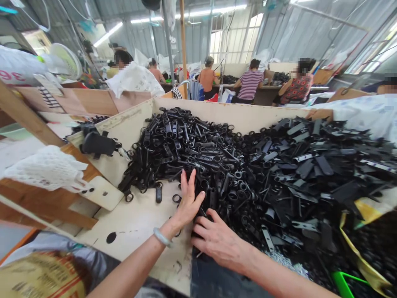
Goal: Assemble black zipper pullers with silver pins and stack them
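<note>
At the near edge of the heap of black ring-ended parts, on the pale table, your work seems to be at the step of picking loose parts, and the next move probably calls for a sure finger grip on one among the tangled ones. Your left hand has its fingers stretched out against the heap, with nothing visible in its hold. Your right hand is half curled just beside it, and I cannot tell whether something is under its fingers.
</note>
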Tool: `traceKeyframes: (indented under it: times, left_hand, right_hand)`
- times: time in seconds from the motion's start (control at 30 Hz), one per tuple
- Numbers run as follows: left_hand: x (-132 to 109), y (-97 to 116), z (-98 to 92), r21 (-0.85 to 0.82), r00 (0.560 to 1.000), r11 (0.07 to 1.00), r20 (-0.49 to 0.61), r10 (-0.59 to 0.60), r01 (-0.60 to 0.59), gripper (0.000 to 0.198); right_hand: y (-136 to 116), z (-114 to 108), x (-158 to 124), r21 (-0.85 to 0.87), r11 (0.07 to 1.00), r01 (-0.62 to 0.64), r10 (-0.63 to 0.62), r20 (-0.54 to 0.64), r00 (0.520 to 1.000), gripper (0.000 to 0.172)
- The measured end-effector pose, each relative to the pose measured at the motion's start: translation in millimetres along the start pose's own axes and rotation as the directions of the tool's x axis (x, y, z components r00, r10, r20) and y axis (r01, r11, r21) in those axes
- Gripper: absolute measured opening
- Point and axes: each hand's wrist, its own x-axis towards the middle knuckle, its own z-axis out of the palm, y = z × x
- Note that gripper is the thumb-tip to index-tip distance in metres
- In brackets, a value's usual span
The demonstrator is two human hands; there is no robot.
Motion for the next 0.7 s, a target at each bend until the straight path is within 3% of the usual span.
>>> traceKeyframes:
  times: [0.17,0.37,0.53,0.7]
  left_hand:
    - [-0.9,13.5,22.8,-0.023,0.995,0.999,-0.098,0.025,-0.027,0.067]
    - [-2.7,10.1,30.5,-0.028,0.99,0.999,-0.141,0.014,-0.018,0.059]
    - [-4.3,8.9,9.0,-0.068,0.994,0.997,-0.103,-0.033,0.026,0.053]
    - [-5.5,5.2,-34.0,-0.089,0.987,0.994,-0.142,-0.08,0.067,0.044]
  right_hand:
    - [18.8,-14.1,-23.8,0.018,1.0,-0.007,0.007,0.001,1.0,0.013]
    - [21.2,-5.4,-15.0,0.035,0.999,-0.022,0.021,0.04,0.999,0.016]
    - [18.6,-10.0,-5.3,0.081,0.993,-0.081,0.076,0.063,0.995,0.023]
    - [12.3,-15.1,-7.1,0.15,0.982,-0.119,0.11,0.065,0.992,0.033]
